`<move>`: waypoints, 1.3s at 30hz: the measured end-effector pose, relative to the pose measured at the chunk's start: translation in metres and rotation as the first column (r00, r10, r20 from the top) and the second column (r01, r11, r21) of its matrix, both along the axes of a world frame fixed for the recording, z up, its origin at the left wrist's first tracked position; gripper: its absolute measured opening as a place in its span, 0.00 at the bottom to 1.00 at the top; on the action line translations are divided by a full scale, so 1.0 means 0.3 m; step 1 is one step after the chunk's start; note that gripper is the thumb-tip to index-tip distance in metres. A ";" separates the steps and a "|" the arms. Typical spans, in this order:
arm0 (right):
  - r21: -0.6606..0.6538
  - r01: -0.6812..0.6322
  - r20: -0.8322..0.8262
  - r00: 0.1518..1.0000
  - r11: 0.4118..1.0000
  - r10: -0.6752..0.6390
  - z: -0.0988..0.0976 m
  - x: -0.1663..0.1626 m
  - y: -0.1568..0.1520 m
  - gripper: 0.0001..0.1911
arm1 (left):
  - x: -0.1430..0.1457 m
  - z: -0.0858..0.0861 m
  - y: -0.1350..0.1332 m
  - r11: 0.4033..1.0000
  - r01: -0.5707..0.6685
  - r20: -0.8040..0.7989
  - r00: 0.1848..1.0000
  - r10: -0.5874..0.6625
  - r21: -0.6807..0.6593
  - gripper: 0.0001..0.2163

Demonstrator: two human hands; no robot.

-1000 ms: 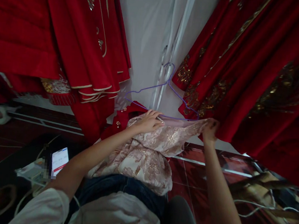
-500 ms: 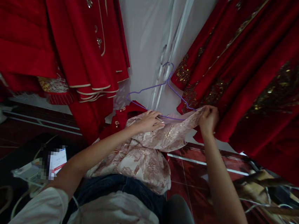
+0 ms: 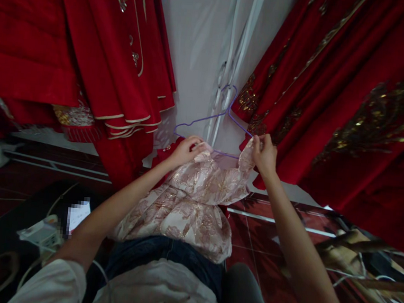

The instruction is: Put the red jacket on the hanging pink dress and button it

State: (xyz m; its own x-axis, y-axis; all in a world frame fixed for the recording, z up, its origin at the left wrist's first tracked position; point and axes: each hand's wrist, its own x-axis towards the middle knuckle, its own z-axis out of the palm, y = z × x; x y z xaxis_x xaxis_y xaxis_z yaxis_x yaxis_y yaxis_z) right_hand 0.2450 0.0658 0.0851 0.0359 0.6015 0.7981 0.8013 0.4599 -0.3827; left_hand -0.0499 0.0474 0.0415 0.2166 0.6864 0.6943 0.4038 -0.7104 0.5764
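Observation:
A pale pink brocade dress with a shiny floral pattern lies across my lap, its top lifted toward a purple wire hanger. My left hand pinches the left part of the dress's upper edge. At the hanger's right end, my right hand grips the right shoulder of the dress, which sits over the hanger's arm there. The hanger's left end stands out bare above my left hand. Its lower bar passes behind the neckline. Red fabric with small ornaments shows behind my left wrist.
Red garments with pale piping hang on the left, and red gowns with gold embroidery on the right. White metal poles stand between them. A lit screen and cables lie at lower left; assorted clutter is at lower right.
My left hand has gone from lying flat on the dress to pinching its upper edge, a little left and up. My right hand has moved inward, bringing the dress's right shoulder onto the hanger's end.

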 end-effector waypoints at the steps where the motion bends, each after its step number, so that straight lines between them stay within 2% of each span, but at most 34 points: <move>1: -0.013 -0.020 -0.006 1.000 1.000 0.020 0.004 0.008 0.003 0.17 | -0.058 -0.009 0.018 0.996 -0.087 0.072 0.993 0.089 -0.030 0.15; 3: -0.044 -0.057 -0.029 0.998 0.997 0.056 0.012 0.019 0.009 0.18 | -0.177 -0.038 0.053 0.980 -0.165 0.201 0.962 0.185 -0.113 0.16; 5: -0.064 -0.086 -0.059 0.995 0.994 0.082 0.017 0.025 0.015 0.18 | -0.278 -0.068 0.075 0.961 -0.210 0.246 0.936 0.250 -0.178 0.17; 9: -0.056 -0.114 -0.091 0.990 0.992 0.109 0.022 0.036 0.025 0.19 | -0.379 -0.095 0.078 0.923 -0.249 0.347 0.872 0.346 -0.294 0.18; 16: -0.047 -0.117 -0.087 0.990 0.992 0.113 0.032 0.049 0.036 0.20 | -0.366 -0.104 0.056 0.853 -0.218 0.398 0.811 0.428 -0.474 0.19; 23: -0.035 -0.087 -0.052 0.995 0.996 0.086 0.037 0.056 0.038 0.18 | -0.375 -0.097 0.062 0.899 -0.197 0.436 0.820 0.370 -0.391 0.21; 31: -0.041 -0.086 -0.031 0.996 0.995 0.085 0.053 0.057 0.023 0.20 | -0.369 -0.125 0.056 0.903 -0.161 0.452 0.823 0.346 -0.399 0.23; 35: -0.067 -0.099 -0.050 0.994 0.993 0.096 0.063 0.059 0.015 0.22 | -0.358 -0.078 0.079 0.919 -0.174 0.470 0.816 0.335 -0.354 0.22; 39: -0.125 -0.137 -0.076 0.989 0.983 0.128 0.063 0.059 0.020 0.21 | -0.318 0.026 0.112 0.936 -0.140 0.412 0.870 0.272 -0.323 0.21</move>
State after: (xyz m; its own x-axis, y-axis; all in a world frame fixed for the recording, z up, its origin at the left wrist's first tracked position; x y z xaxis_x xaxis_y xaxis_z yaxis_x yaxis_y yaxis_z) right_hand 0.2626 0.0719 0.1040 0.0003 0.7028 0.7114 0.7071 0.5029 -0.4971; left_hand -0.1454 0.0809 0.0493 -0.2359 0.8564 0.4592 0.1778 -0.4265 0.8868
